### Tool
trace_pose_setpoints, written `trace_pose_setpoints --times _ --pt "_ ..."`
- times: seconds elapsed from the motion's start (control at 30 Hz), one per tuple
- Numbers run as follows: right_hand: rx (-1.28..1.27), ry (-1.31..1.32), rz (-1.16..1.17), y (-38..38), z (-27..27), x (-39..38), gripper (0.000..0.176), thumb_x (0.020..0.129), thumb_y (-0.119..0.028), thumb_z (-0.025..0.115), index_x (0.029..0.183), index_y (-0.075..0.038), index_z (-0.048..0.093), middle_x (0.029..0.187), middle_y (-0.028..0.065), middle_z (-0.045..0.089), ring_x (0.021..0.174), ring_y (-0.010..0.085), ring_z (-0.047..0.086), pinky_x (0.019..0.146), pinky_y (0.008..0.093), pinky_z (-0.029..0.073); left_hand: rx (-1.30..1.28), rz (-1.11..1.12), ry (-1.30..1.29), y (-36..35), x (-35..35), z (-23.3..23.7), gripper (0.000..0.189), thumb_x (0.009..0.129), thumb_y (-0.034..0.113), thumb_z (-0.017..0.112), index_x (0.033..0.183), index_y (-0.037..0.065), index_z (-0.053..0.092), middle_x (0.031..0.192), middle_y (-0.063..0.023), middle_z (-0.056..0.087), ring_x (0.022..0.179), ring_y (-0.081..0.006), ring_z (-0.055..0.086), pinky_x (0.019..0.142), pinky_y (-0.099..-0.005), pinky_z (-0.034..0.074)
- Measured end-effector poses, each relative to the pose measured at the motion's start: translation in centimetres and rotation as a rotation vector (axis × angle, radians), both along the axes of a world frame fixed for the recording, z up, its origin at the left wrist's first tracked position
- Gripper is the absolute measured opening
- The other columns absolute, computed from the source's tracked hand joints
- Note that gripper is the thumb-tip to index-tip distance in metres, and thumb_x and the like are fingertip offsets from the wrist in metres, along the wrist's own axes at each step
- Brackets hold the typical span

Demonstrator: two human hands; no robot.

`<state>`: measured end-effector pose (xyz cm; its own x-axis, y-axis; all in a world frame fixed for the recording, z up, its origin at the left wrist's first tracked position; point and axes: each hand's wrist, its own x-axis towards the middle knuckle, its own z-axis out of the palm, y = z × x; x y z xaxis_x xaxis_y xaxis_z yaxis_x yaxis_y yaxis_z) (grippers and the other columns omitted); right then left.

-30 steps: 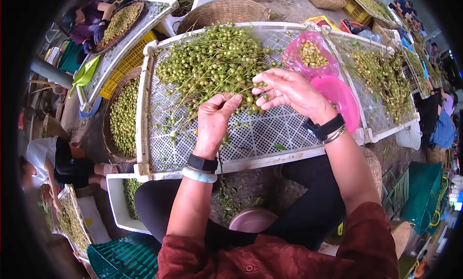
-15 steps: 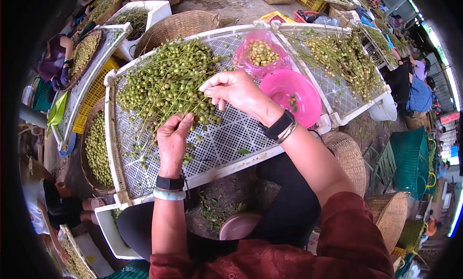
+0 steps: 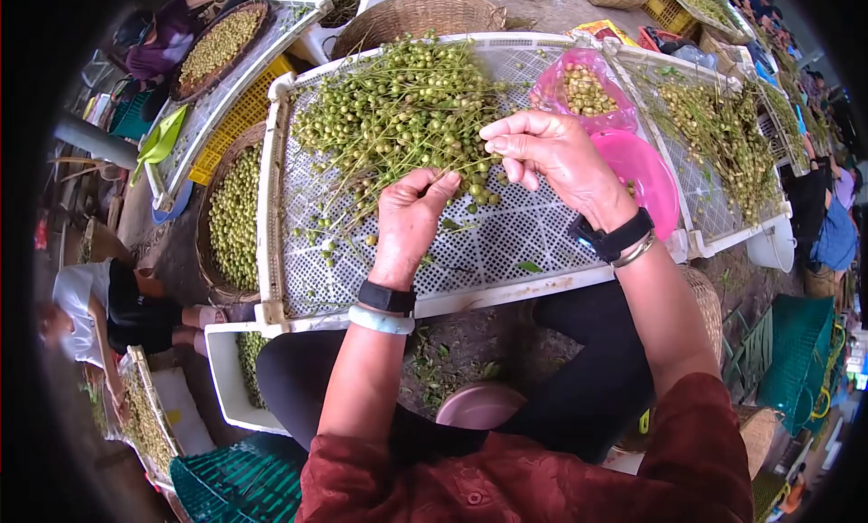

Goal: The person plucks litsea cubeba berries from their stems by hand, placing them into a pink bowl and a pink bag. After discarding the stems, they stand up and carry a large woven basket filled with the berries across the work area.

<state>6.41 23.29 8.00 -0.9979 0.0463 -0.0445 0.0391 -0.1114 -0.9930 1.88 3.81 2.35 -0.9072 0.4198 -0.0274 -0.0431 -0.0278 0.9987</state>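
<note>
A heap of small round green fruits on thin stems [image 3: 389, 116] lies on a white perforated tray [image 3: 479, 261] in front of me. At the heap's near edge my left hand [image 3: 407, 217] is closed, thumb and forefinger pinched on a fruit stem [image 3: 466, 166]. My right hand [image 3: 565, 166] is just beyond it to the right, thumb and forefinger also pinched together; whatever sits between those tips is too small to make out. Behind my right hand are a pink plastic basin [image 3: 646, 175], partly hidden, and a pink bag [image 3: 551, 89] holding pale loose fruits.
A second tray [image 3: 701, 211] with stemmed fruits adjoins on the right. Left of me stands a round basket of green fruits [image 3: 237, 220]; a wicker basket [image 3: 416, 18] is behind the tray. A white box [image 3: 226, 378] and pink bowl [image 3: 479, 405] sit low by my legs. Other people work nearby.
The whole view has turned left, so the tray and heap appear farther right. Both hands stay close together by the heap, still pinched; my right hand now covers more of the basin.
</note>
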Motion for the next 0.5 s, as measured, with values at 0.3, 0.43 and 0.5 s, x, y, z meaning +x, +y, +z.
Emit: trace_pose_setpoints --times 0.3,0.43,0.5 --pt "-0.17 0.019 -0.03 1.2 0.1 0.1 0.021 0.09 -0.009 0.057 0.106 0.003 0.063 0.081 0.005 0.063 0.058 0.0053 0.054 0.045 0.0174 0.04 0.06 -0.043 -0.123 -0.9 -0.4 -0.6 0.013 0.088 0.015 0.063 0.083 0.004 0.067 0.065 0.0038 0.058 0.058 -0.0044 0.047 0.057 -0.0196 0.037" --pt "-0.197 -0.111 -0.022 2.6 -1.6 0.0 0.023 0.096 -0.017 0.049 0.107 0.002 0.057 0.087 0.0062 0.06 0.063 0.008 0.056 0.047 0.0193 0.042 0.1 -0.057 -0.206 -0.9 -0.4 0.2 0.015 0.089 0.016 0.061 0.087 0.003 0.066 0.066 0.0019 0.058 0.06 -0.0061 0.049 0.06 -0.0206 0.038" --pt "-0.188 -0.185 0.002 2.8 -2.6 0.1 0.025 0.098 -0.021 0.047 0.104 0.001 0.056 0.087 0.0064 0.059 0.066 0.0107 0.057 0.052 0.0228 0.046 0.14 -0.04 -0.262 -0.9 -0.5 0.4 0.014 0.089 0.017 0.061 0.085 0.004 0.066 0.065 0.0027 0.056 0.059 -0.0053 0.048 0.058 -0.0204 0.037"
